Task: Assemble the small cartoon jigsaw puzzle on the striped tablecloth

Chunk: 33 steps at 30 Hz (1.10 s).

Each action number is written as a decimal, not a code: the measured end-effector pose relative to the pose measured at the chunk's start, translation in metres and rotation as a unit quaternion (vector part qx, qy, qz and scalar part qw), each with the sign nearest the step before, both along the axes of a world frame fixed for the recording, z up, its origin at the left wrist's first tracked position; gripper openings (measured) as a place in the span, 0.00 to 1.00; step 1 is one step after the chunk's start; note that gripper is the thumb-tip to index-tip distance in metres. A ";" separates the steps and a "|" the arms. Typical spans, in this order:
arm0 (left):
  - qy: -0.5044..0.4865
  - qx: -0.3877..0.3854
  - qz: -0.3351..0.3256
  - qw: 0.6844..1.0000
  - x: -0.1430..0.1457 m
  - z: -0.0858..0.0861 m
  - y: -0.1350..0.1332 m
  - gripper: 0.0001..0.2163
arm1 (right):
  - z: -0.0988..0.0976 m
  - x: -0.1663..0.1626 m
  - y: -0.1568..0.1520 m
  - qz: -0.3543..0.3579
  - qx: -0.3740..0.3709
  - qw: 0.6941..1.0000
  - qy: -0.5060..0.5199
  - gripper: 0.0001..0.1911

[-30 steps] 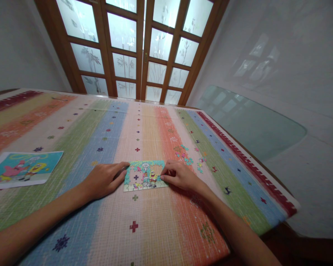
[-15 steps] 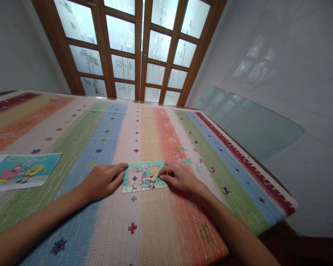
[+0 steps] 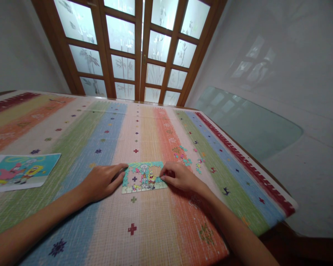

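Note:
A partly assembled cartoon jigsaw puzzle (image 3: 148, 184) lies flat on the striped cloth, with gaps in its middle where the cloth shows through. At its left edge rests my left hand (image 3: 101, 181), fingers stretched out and slightly apart, the tips touching the border. My right hand (image 3: 180, 176) is over the right edge, thumb and forefinger pinched at a small teal puzzle piece (image 3: 158, 180) beside the yellow character. The fingertips partly hide that piece and the right border.
Several loose puzzle pieces (image 3: 187, 161) are scattered beyond my right hand. A printed reference picture (image 3: 22, 171) lies at the left. The striped tablecloth (image 3: 113, 229) covers the table. Wooden doors with frosted panes (image 3: 124, 68) stand behind, and a pale wall (image 3: 308, 74) is on the right.
My right hand has shifted slightly to the right, and its fingertips uncover a little more of the teal piece. The left hand has stayed in place.

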<state>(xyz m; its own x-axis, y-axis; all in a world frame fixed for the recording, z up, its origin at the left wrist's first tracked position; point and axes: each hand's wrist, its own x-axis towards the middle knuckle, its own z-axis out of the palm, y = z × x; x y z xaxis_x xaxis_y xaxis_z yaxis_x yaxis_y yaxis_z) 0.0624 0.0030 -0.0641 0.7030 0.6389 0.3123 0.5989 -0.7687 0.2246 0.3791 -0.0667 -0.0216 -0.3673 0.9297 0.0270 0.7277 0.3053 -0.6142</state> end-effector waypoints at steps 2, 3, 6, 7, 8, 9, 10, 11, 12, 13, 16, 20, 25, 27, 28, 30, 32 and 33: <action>0.009 -0.009 0.000 1.000 0.001 0.004 -0.001 0.22 | 0.000 -0.001 0.000 0.012 0.008 1.000 -0.018 0.07; 0.012 -0.013 -0.002 1.000 0.001 0.006 -0.002 0.22 | 0.000 -0.001 -0.001 0.014 0.012 1.000 -0.022 0.08; 0.010 -0.014 -0.005 1.000 0.003 0.009 -0.003 0.23 | 0.001 -0.003 -0.002 0.020 0.016 0.999 -0.029 0.10; 0.009 -0.014 -0.005 1.000 0.003 0.009 -0.003 0.23 | 0.001 -0.004 -0.002 0.022 0.016 0.999 -0.030 0.11; 0.008 -0.015 -0.004 1.000 0.003 0.010 -0.003 0.23 | 0.000 -0.004 -0.003 0.024 0.018 0.999 -0.031 0.11; 0.007 -0.015 -0.002 1.000 0.003 0.010 -0.003 0.22 | 0.000 -0.005 -0.003 0.026 0.020 0.999 -0.031 0.11; 0.008 -0.016 -0.001 1.000 0.003 0.010 -0.003 0.22 | 0.000 -0.005 -0.003 0.029 0.022 0.999 -0.031 0.11; 0.010 -0.018 -0.002 1.000 0.003 0.009 -0.003 0.22 | 0.001 -0.004 -0.003 0.031 0.028 0.999 -0.031 0.11; 0.012 -0.019 -0.002 1.000 0.002 0.008 -0.002 0.22 | 0.002 -0.003 -0.002 0.029 0.035 0.999 -0.029 0.10; 0.011 -0.016 -0.001 1.000 0.001 0.007 -0.002 0.22 | 0.003 0.000 -0.002 0.023 0.046 0.998 -0.027 0.09; 0.005 -0.006 0.003 1.000 0.000 0.001 0.000 0.23 | 0.010 0.018 0.003 -0.024 0.090 0.995 -0.027 0.05; -0.002 -0.004 0.001 1.000 0.000 -0.002 0.001 0.23 | 0.020 0.061 0.011 -0.107 0.125 0.983 -0.084 0.05; 0.003 -0.017 0.002 1.000 0.002 0.008 -0.003 0.23 | 0.024 0.112 0.009 -0.213 0.095 0.957 -0.170 0.08; 0.000 -0.023 0.000 1.000 0.002 0.011 -0.004 0.22 | 0.025 0.122 0.006 -0.218 0.054 0.958 -0.177 0.08; 0.000 -0.025 -0.002 1.000 0.002 0.012 -0.004 0.22 | 0.025 0.126 0.004 -0.213 0.031 0.961 -0.175 0.07; 0.001 -0.022 -0.005 1.000 0.002 0.010 -0.003 0.22 | 0.025 0.129 0.003 -0.199 -0.010 0.965 -0.170 0.05; -0.001 -0.012 -0.005 1.000 0.001 0.006 -0.001 0.23 | 0.023 0.129 0.002 -0.192 -0.036 0.966 -0.169 0.03; -0.003 -0.009 -0.004 1.000 0.001 0.004 0.000 0.23 | 0.023 0.129 0.002 -0.191 -0.044 0.966 -0.168 0.02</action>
<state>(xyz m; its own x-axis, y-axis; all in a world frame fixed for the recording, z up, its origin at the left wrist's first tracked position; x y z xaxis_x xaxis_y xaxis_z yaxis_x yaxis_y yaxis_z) 0.0631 0.0027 -0.0600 0.7056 0.6393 0.3058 0.5920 -0.7689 0.2417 0.5082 -0.0643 0.0011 0.0284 0.9923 -0.1205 0.9400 -0.0675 -0.3345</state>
